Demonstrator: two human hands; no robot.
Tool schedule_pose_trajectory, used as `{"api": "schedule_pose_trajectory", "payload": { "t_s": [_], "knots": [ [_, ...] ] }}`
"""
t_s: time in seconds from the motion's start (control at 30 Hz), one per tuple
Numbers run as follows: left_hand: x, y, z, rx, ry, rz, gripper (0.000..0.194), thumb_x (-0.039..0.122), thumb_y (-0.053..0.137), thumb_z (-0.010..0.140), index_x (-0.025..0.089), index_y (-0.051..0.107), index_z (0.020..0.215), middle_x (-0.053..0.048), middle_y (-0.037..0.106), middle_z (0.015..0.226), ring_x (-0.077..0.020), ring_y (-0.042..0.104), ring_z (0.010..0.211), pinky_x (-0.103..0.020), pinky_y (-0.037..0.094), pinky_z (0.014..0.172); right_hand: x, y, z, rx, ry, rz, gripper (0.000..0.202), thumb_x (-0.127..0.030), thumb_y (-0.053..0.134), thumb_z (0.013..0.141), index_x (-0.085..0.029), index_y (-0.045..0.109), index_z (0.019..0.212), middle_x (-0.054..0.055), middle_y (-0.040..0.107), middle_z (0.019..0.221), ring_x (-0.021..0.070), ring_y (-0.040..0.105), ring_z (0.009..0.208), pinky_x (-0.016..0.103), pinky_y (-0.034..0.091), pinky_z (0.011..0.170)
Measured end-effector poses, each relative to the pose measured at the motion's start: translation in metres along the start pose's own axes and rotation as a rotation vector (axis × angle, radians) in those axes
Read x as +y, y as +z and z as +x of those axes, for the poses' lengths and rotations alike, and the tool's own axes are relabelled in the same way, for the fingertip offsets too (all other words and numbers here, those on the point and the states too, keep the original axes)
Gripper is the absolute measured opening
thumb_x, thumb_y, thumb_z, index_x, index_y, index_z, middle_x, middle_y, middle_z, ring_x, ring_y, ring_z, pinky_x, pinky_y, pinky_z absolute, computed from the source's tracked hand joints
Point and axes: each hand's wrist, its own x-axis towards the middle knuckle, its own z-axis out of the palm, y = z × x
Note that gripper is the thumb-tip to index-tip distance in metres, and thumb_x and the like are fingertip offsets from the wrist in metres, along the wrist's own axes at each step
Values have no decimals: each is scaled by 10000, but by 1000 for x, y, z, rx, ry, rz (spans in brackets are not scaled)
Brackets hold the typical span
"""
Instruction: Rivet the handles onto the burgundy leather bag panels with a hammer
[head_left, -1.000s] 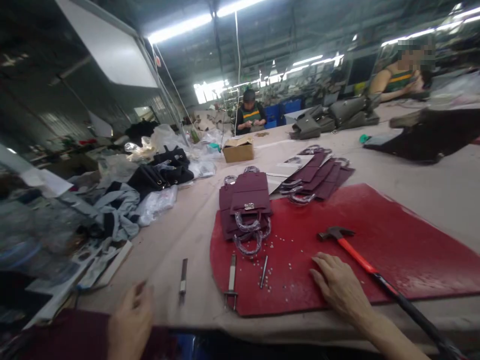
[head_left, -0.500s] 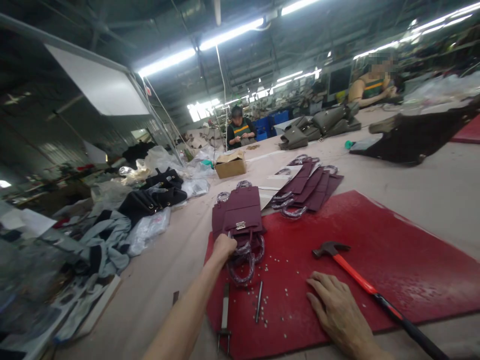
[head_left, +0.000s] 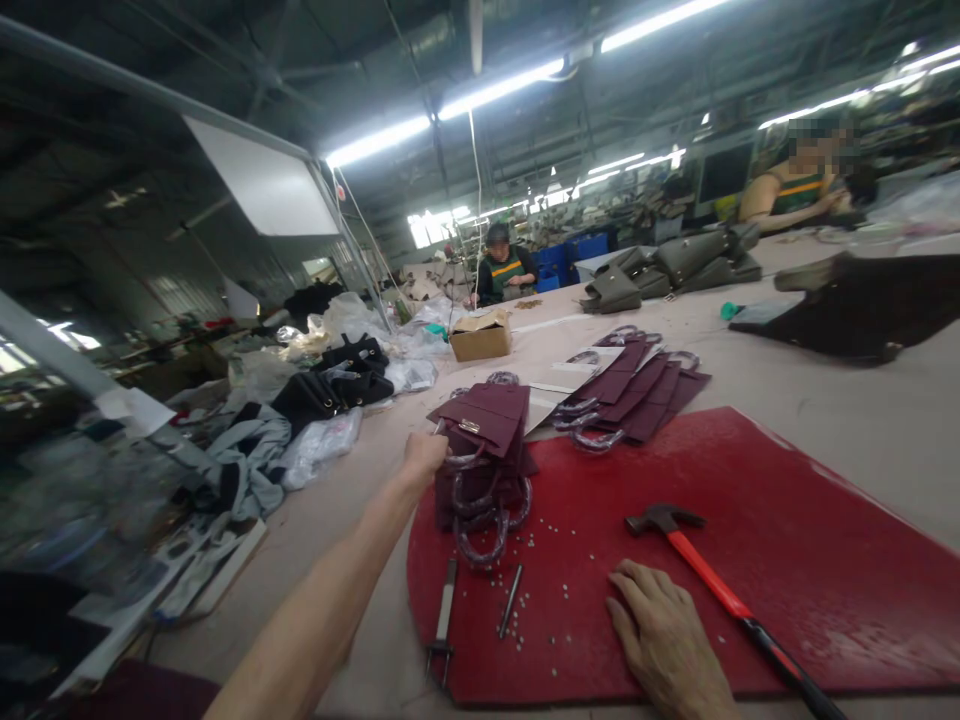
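Maroon bag panels (head_left: 499, 415), red mat (head_left: 810, 530)

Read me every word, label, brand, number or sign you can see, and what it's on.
No readable text anywhere.
Metal clasp on the burgundy piece: too small to tell.
Hammer handle: any marking too blurred to tell.
Paper on the pole: too blurred.

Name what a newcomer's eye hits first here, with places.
The glossy red mat across the lower right, with an orange-and-black hammer on it beside the right hand. Then the pile at the mat's left end, where the left hand holds the top maroon panel.
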Motion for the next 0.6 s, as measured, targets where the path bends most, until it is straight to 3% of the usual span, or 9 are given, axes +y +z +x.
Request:
{"api": "schedule_pose_trajectory", "payload": {
  "t_s": [0.23, 0.43, 0.5, 0.6],
  "knots": [
    [84, -68, -50, 14, 295, -244, 261, 398, 651, 700, 160, 548, 736, 21, 585, 590, -100, 555, 430, -177, 432, 399, 1, -3, 1, -47, 59, 78, 252, -254, 458, 937, -199, 677, 1046, 115, 660, 1149, 282, 586, 1044, 447, 477, 859],
    [122, -122, -110, 10, 524, -256, 302, 419, 720, 735, 146, 592, 736, 22, 592, 573, -74, 506, 376, -154, 365, 343, -3, -6, 12, -137, 237, 390, 314, -392, 486, 901, -203, 667, 1074, 119, 681, 1130, 290, 637, 1032, 457, 527, 868],
    [131, -148, -130, 15, 554, -237, 283, 401, 739, 740, 146, 621, 775, 24, 592, 570, -77, 500, 373, -160, 363, 335, -9, -11, 21, -61, 358, 555, 448, -507, 454, 928, -168, 610, 1176, 147, 668, 1154, 277, 661, 1017, 424, 558, 859],
    [142, -192, -161, 93, 617, -211, 260, 366, 778, 718, 157, 652, 806, 35, 572, 536, -87, 484, 364, -183, 391, 338, -20, -33, 37, 219, 444, 569, 708, -632, 479, 903, -121, 443, 1391, 212, 565, 1320, 327, 615, 1146, 480, 544, 936]
  ]
}}
